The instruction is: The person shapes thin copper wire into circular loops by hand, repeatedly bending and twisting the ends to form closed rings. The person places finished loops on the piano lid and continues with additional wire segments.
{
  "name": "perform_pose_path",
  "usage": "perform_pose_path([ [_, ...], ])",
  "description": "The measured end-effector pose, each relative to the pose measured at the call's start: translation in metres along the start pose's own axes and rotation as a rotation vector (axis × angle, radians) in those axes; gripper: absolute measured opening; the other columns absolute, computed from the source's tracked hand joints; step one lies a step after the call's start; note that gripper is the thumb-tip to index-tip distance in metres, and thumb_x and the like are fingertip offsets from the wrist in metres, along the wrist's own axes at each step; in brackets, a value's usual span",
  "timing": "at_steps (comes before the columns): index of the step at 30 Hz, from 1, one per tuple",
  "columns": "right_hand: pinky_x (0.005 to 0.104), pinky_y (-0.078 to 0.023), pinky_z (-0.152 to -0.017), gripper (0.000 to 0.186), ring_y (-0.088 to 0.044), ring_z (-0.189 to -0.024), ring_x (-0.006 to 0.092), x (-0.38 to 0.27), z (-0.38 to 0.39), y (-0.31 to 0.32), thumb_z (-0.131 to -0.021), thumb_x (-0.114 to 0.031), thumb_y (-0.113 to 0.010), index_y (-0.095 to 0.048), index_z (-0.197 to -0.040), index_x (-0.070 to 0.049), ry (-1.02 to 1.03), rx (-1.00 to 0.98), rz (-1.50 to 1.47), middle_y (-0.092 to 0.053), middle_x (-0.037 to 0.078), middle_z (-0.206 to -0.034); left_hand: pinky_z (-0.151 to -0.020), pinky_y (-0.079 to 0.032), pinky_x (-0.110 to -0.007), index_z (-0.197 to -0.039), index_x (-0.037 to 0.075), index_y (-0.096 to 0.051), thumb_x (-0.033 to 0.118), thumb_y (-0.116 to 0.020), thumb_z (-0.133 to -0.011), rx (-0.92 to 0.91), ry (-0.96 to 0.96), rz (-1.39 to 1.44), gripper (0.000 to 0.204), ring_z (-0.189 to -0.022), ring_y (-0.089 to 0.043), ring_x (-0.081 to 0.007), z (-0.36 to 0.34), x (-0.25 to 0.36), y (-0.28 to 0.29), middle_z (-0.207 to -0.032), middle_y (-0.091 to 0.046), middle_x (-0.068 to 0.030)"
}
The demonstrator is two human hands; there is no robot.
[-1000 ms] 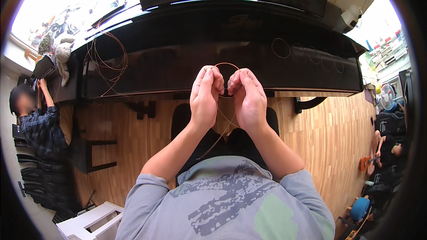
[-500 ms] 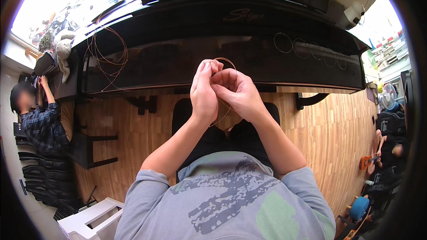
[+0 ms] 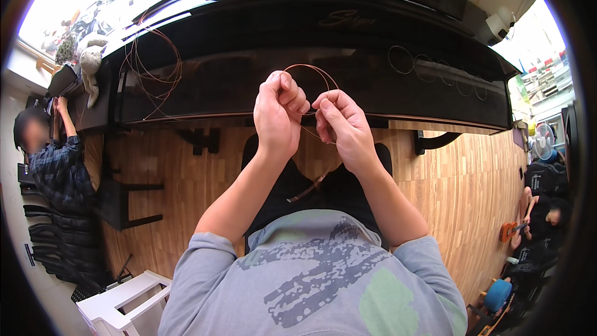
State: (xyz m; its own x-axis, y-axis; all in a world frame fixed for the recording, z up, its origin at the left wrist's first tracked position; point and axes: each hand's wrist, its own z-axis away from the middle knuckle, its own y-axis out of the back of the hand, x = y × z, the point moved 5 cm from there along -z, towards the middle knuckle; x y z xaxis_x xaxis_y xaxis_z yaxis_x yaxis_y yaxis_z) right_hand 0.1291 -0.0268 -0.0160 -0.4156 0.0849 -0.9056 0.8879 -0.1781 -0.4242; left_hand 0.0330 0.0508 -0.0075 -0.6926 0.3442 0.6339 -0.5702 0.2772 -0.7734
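Note:
My left hand (image 3: 277, 112) and my right hand (image 3: 345, 124) are raised near the front edge of a black piano (image 3: 230, 99), both with curled fingers on a loop of thin copper-coloured string (image 3: 309, 65). The loop arches above my fingertips, and some of it hangs below, between my hands. On the piano, to my left, lies a loose tangle of similar thin strings (image 3: 165, 78). Several thin pale rings (image 3: 390, 56) lie in a row on the piano to my right.
A black chair (image 3: 127, 199) and a person in plaid (image 3: 53, 168) are on the left. Black cases (image 3: 50, 242) lie below them, a white stand (image 3: 124, 302) nearby. At the right sit a person with a ukulele (image 3: 509, 231), a fan (image 3: 544, 140) and a blue stool (image 3: 497, 295).
My hands have moved up a little and drawn apart after coming together half a second ago, my right hand turning. The loop has risen and widened above my fingers.

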Motion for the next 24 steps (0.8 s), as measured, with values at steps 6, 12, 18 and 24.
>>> perform_pose_path([
  [6,0.0189,-0.038,-0.057,0.021,-0.047,-0.063,0.0051,-0.003,0.009,-0.006,-0.102,-0.023,-0.044,-0.048,-0.111,-0.004,0.098,0.033,0.027,-0.052,0.000,-0.075,-0.054,-0.031,-0.026,-0.071,0.014,-0.036,0.029,-0.043,-0.101,0.044,-0.063,-0.047,0.034,-0.056,-0.026,-0.0094,-0.001,0.006,0.000,-0.062,-0.027,0.0034],
  [12,0.0271,-0.045,-0.064,0.039,-0.052,-0.066,0.0144,0.007,0.040,-0.002,-0.106,-0.034,-0.026,-0.049,-0.110,-0.003,0.064,-0.070,-0.306,-0.054,0.007,-0.075,-0.052,-0.030,-0.026,-0.064,0.014,-0.032,0.025,-0.050,-0.096,0.058,-0.132,-0.050,0.038,-0.054,-0.025,-0.0087,-0.005,0.019,0.000,-0.059,-0.024,0.0039],
  [18,0.0279,-0.048,-0.067,0.036,-0.058,-0.069,0.0157,0.046,0.047,0.005,-0.104,-0.030,-0.036,-0.057,-0.105,-0.001,-0.309,-0.147,-0.346,-0.059,0.006,-0.075,-0.050,-0.029,-0.026,-0.061,0.015,-0.029,0.021,-0.050,-0.094,0.067,-0.134,0.003,0.040,-0.053,-0.025,-0.0084,-0.008,0.022,-0.003,-0.056,-0.023,0.0040],
  [24,0.0209,-0.047,-0.067,0.045,-0.057,-0.069,0.0074,0.043,0.027,0.013,-0.094,-0.016,-0.060,-0.041,-0.132,-0.002,-0.174,-0.067,-0.085,-0.059,0.003,-0.080,-0.047,-0.029,-0.026,-0.060,0.015,-0.028,0.021,-0.052,-0.092,0.012,-0.054,0.017,0.040,-0.051,-0.024,-0.0080,-0.006,0.018,-0.006,-0.055,-0.024,0.0042],
])
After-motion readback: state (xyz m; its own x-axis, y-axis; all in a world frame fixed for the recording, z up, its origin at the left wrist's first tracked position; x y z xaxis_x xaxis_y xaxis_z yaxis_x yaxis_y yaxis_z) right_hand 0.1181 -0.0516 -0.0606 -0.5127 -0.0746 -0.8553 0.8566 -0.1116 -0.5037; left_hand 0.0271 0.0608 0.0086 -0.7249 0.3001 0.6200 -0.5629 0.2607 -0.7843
